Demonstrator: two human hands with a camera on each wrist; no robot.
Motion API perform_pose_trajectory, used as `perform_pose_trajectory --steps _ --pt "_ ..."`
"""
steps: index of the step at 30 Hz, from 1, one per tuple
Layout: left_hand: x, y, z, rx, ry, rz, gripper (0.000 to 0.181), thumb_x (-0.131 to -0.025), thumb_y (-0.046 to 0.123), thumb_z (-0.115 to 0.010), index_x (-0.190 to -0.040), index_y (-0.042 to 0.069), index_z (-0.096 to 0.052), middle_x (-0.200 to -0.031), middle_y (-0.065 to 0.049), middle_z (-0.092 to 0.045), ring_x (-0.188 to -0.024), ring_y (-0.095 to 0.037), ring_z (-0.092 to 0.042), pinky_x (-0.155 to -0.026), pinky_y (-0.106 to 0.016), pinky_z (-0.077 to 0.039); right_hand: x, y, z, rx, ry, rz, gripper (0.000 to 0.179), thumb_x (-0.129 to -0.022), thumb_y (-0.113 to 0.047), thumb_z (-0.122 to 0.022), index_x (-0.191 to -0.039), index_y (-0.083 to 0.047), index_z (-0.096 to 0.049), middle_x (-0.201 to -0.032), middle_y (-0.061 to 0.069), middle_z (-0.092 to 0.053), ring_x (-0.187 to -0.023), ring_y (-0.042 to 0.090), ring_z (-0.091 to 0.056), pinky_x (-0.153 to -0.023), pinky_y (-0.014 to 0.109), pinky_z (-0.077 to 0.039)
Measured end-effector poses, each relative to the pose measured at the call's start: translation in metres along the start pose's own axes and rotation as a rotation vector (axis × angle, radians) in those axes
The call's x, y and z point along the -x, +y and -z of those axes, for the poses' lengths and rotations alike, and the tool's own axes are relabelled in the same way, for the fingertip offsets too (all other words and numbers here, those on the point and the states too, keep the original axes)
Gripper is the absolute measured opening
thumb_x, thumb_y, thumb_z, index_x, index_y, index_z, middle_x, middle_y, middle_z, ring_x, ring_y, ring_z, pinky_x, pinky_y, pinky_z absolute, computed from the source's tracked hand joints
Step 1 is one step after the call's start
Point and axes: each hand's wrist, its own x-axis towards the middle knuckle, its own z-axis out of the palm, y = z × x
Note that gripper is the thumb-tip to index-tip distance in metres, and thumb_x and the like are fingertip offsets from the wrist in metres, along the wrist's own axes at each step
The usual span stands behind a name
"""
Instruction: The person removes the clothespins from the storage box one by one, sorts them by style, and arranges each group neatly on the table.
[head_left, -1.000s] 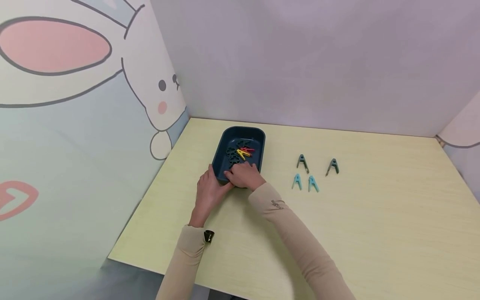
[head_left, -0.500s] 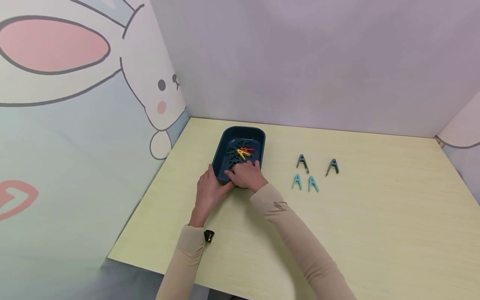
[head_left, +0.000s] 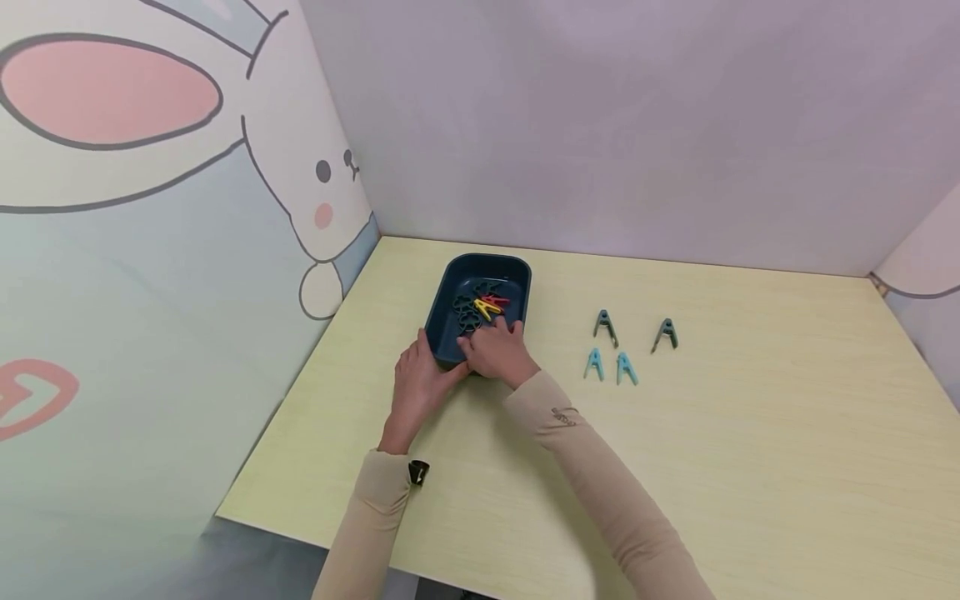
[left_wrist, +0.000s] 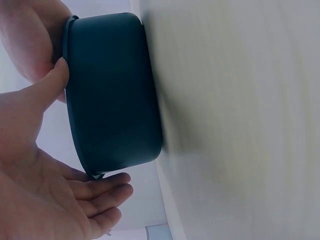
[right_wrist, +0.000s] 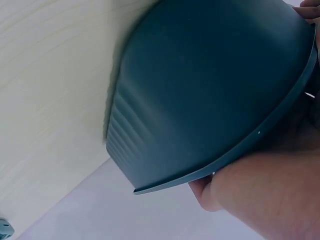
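A dark blue-green plastic bin [head_left: 442, 321] stands on the table. My left hand [head_left: 418, 385] holds its near left corner; in the left wrist view the thumb presses the wall [left_wrist: 110, 95] by the rim and the fingers lie along the adjoining side. My right hand [head_left: 501, 352] reaches over the near right edge into the bin. Its fingertips are hidden there, so I cannot tell whether they hold anything. Just beyond them lie a yellow clothespin [head_left: 487, 309], a red clothespin [head_left: 496, 298] and several dark green flower-shaped rings [head_left: 468, 321].
Right of the bin, two dark green clothespins [head_left: 604, 327] lie apart from each other. Nearer to me are two light blue clothespins [head_left: 626, 368], side by side. A pale wall [head_left: 600, 125] rises behind the light wooden table [head_left: 750, 433], and a rabbit-printed wall flanks its left.
My right hand has shifted slightly to the right and away from me inside the bin. The left hand keeps its hold on the corner, and the clothespins on the table stay put.
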Motion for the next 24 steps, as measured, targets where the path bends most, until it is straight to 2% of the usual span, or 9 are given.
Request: perform_pose_trajectory --steps 4,8,11,18,24 --pt "0.000 0.000 -0.001 -0.007 0.000 -0.006 0.110 -0.089 0.051 -0.079 -0.156 -0.014 -0.021 -0.152 -0.036 -0.040 -0.140 -0.050 -0.038 -0.118 -0.057 -0.028 0.004 0.005 -0.002 -0.003 0.071 0.006 0.055 -0.112 -0.043 -0.041 -0.075 -0.014 -0.069 -0.108 0.009 -0.070 -0.114 0.034 -0.044 -0.099 0.060 -0.029" --pt "0.000 -0.001 -0.001 0.006 -0.003 -0.006 0.112 -0.088 0.053 -0.079 -0.156 -0.013 -0.021 -0.152 -0.036 -0.040 -0.140 -0.050 -0.038 -0.118 -0.058 -0.028 0.011 0.012 -0.001 -0.029 0.154 0.030 0.054 -0.111 -0.047 -0.040 -0.098 -0.013 -0.080 -0.122 0.010 -0.068 -0.120 0.036 -0.043 -0.099 0.062 -0.029" --pt "0.000 -0.001 -0.002 0.018 -0.009 -0.005 0.113 -0.087 0.054 -0.079 -0.157 -0.013 -0.020 -0.152 -0.036 -0.039 -0.140 -0.050 -0.037 -0.118 -0.058 -0.027 0.019 0.019 -0.001 -0.059 0.204 0.058 0.053 -0.111 -0.049 -0.039 -0.113 -0.017 -0.081 -0.126 0.008 -0.067 -0.124 0.036 -0.043 -0.098 0.062 -0.029" --pt "0.000 -0.001 -0.002 0.026 -0.017 0.000 0.115 -0.087 0.058 -0.077 -0.158 -0.012 -0.019 -0.155 -0.035 -0.037 -0.142 -0.049 -0.034 -0.120 -0.058 -0.024 0.046 0.035 0.001 -0.065 0.344 0.158 0.046 -0.112 -0.044 -0.043 -0.120 -0.016 -0.078 -0.131 0.007 -0.065 -0.124 0.035 -0.042 -0.095 0.062 -0.029" --pt "-0.001 0.000 -0.001 0.027 -0.026 0.018 0.116 -0.087 0.059 -0.076 -0.159 -0.011 -0.017 -0.157 -0.034 -0.034 -0.144 -0.048 -0.032 -0.121 -0.058 -0.022 0.069 0.051 0.002 -0.046 0.414 0.148 0.051 -0.111 -0.046 -0.043 -0.131 -0.009 -0.072 -0.140 0.009 -0.059 -0.125 0.035 -0.039 -0.094 0.061 -0.029"
